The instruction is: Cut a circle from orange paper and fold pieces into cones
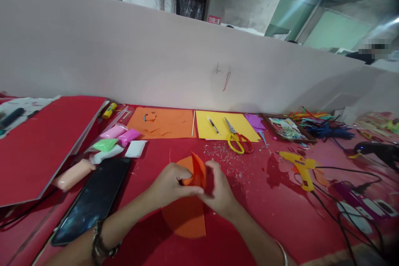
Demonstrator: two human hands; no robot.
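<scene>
at lower centre of the frame, two bare hands over a red table [258, 232]. folded orange paper [198, 171] stands between them, raised, with a pointed flap sticking up. left hand [174, 183] pinches it from the left, thumb over the near face, fingers beneath. right hand [222, 193] curves round the right side, thumb low and forefinger raised, a gap between; cannot tell whether it presses on the paper or only steadies it. below the wrists, a rounded orange piece [187, 220] lies on the table; whether it joins the folded part is hidden by the hands.

risks, as judged: a loose pinch could let the fold spring apart or crease off line; too hard a squeeze could crumple the flap. hands pulling opposite ways might tear the paper at its bend. pale scraps [230, 160], just beyond the right hand, could catch under the piece if it drags that way. toward the right of the frame, a yellow glue gun [297, 162] lies on its side; cannot tell if hot. a sleeve or wrist snagging its black cord [343, 168] could swing the nozzle. scissors [233, 133] at upper centre-right, blades pointing away from the hands, less of a worry.
</scene>
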